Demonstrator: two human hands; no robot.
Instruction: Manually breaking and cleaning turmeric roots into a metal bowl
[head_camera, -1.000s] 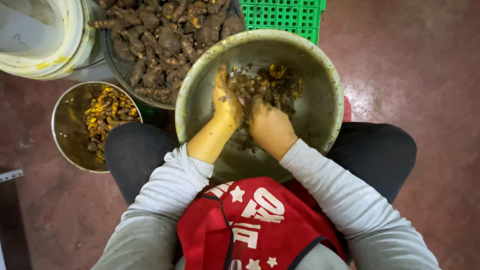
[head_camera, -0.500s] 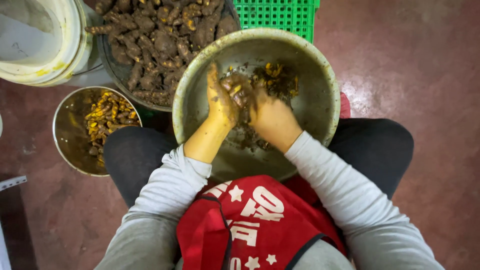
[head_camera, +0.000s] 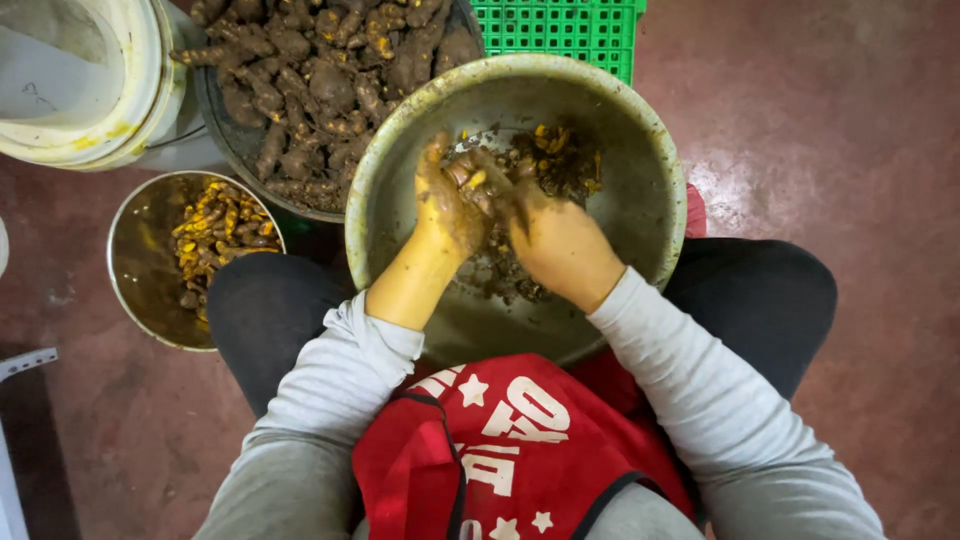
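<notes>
A large metal bowl (head_camera: 640, 200) rests on my lap, holding muddy peelings and yellow scraps. Both my hands are inside it, stained yellow-brown. My left hand (head_camera: 445, 205) grips a small muddy turmeric root (head_camera: 470, 172). My right hand (head_camera: 560, 240) presses against the same root from the right, its fingers curled and partly hidden; a blade may be in it but I cannot make it out.
A dark basin of unpeeled muddy roots (head_camera: 310, 80) stands beyond the bowl at left. A smaller steel bowl (head_camera: 140, 270) with peeled yellow pieces sits on the red floor by my left knee. A white bucket (head_camera: 90, 90) and a green crate (head_camera: 570, 25) stand farther off.
My hands have shifted slightly left and up within the bowl and turned the root between them. The view moved a little; the containers stayed put.
</notes>
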